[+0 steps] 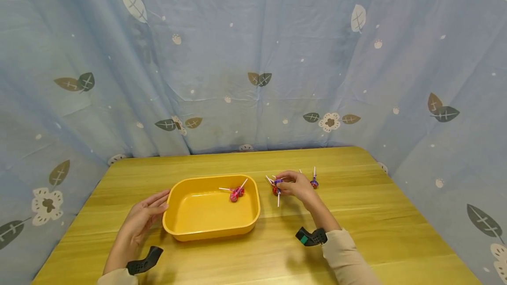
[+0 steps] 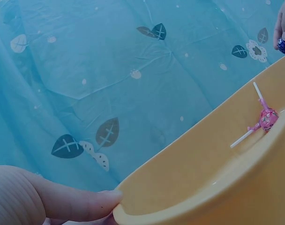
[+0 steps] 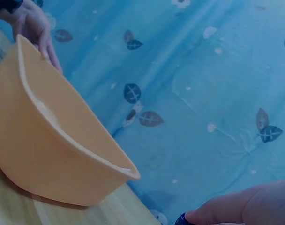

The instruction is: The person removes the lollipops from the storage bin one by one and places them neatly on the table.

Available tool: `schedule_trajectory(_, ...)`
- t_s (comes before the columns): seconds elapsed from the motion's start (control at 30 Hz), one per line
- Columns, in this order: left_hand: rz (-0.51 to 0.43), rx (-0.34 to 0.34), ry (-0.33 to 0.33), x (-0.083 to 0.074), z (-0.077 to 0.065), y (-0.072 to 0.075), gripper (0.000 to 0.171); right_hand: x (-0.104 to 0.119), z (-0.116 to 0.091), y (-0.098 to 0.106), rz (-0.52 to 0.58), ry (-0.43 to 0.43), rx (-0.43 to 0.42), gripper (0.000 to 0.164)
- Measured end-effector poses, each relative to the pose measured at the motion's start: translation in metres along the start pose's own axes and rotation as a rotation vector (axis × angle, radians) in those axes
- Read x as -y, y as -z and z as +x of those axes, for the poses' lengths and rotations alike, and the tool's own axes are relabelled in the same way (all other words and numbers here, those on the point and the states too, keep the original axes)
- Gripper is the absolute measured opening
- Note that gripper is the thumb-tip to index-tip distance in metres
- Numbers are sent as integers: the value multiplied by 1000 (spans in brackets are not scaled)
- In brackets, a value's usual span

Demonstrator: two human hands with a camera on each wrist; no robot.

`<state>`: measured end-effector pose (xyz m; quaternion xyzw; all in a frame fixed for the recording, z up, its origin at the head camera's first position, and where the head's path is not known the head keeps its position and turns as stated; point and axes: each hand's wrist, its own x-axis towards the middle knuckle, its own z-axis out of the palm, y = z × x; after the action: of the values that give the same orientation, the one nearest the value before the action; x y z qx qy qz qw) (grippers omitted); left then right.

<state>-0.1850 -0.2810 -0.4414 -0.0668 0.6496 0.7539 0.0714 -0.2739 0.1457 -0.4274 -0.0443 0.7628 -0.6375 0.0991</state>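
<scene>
A yellow plastic basin [image 1: 210, 234] sits on the table, with two pink-red lollipops [image 1: 234, 196] inside near its right end. My left hand [image 1: 141, 214] touches the basin's left end with fairly straight fingers; in the left wrist view its thumb [image 2: 81, 204] lies against the rim. To the basin's right, my right hand [image 1: 296, 186] pinches a purple-wrapped lollipop [image 1: 279, 182], its white stick pointing toward me. At those fingertips a red lollipop [image 1: 274, 191] is partly hidden. Only the dark blue wrapper [image 3: 182, 219] shows in the right wrist view.
Another purple and red lollipop [image 1: 314, 184] lies right of my right hand, and one more white stick [image 1: 300, 171] shows just behind the hand. The wood-grain table [image 1: 222, 263] ends at a blue leaf-patterned curtain [image 1: 222, 113].
</scene>
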Motion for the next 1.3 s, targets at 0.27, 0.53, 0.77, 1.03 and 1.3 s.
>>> schedule_trajectory(0.27,26,7,20,0,2,1,69,-3,2,18,13,41,-74,36)
schedule_trajectory(0.53,22,20,12,2,2,3,68,3,1,34,66,15,-126,37)
schedule_trajectory(0.77,24,19,5,2,3,3,68,3,1,48,57,5,-180,37)
schedule_trajectory(1.03,35,32,4,1,4,5,69,-5,4,55,50,-13,-234,36)
schedule_trajectory(1.3,45,14,19,2,4,4,70,-7,2,65,63,-32,-279,39)
